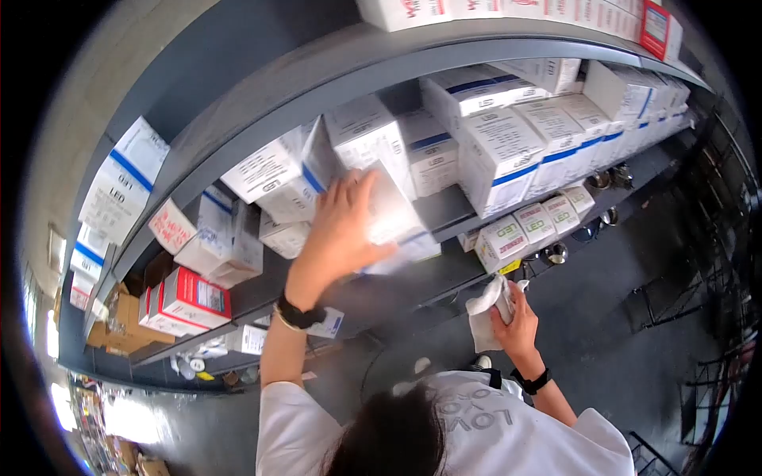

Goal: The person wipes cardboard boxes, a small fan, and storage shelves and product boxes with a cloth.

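– Hands well apart at a stacked shelf. The left hand [341,226], black band [297,316] at its wrist, lies spread over the left edge of a white rectangular cardboard carton [393,210], fingers on the upper part, thumb towards the near end.

– Gripping it?

– Touching, plainly; how firmly it holds, I cannot tell, with the carton blurred. That carton sits askew at the front of a dark grey metal shelf [448,213].

– And the right hand [517,325]?

– Closed round a crumpled white cloth [484,319], below and to the right of the carton.

– What surrounds them?

– Just left of the carton, a white box with a blue stripe [287,198]. To the carton's right, tall white LED boxes with blue bands [500,151] stand in a row, with smaller white boxes with green lettering [504,240] lower down. Red-and-white cardboard boxes [202,292] sit well to the carton's left.

– Where is the danger?

– At the carton's near end, which appears to reach the shelf's edge. Drawn too far under one hand, it could tip and drop towards the dark grey floor [619,317]. A sideways swing could knock its striped neighbour. With cloth filling the right hand, any catch would be awkward.
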A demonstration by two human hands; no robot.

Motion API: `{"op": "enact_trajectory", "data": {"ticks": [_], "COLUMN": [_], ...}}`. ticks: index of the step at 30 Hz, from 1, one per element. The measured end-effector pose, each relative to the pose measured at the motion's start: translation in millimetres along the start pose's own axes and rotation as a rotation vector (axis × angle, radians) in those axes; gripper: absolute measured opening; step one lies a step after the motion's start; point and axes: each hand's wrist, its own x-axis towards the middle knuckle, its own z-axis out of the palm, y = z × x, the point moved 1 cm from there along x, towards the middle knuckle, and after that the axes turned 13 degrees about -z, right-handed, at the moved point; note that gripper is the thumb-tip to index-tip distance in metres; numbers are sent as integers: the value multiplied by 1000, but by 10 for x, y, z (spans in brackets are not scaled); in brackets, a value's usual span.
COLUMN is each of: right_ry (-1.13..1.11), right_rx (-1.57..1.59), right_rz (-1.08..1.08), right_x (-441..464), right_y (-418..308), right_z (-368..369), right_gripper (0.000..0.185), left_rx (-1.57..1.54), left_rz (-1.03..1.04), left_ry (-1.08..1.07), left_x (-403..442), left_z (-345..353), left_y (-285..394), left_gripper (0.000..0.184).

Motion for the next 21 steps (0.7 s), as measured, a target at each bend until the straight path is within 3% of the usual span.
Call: {"op": "enact_trajectory", "data": {"ticks": [2,7,11,12,15,18,21], "right_ry": [46,127,114,165,215,280,265], "right_rx": [-43,-123,-184,-224,-212,-3,-36], "right_rz": [90,204,280,207,331,490,367], "right_x": [-25,-242,-482,-533,-687,-599,-452], "right_y": [49,158,261,289,382,412,547], "right_z": [-142,-400,-634,-679,-798,-885,-938], "right_gripper": [61,62,63,64,60,58,57], "left_rx": [127,-92,69,114,216,288,303], "left_rz": [44,125,70,58,56,42,33], "left_ry": [4,-156,-68,-36,76,163,253], "left_x": [237,715,625,567,374,299,346], "left_z": [30,292,317,322,414,412,529], "left_y": [-26,-366,-195,-104,100,363,513], "left_gripper": [102,89,81,79,81,86,84]}}
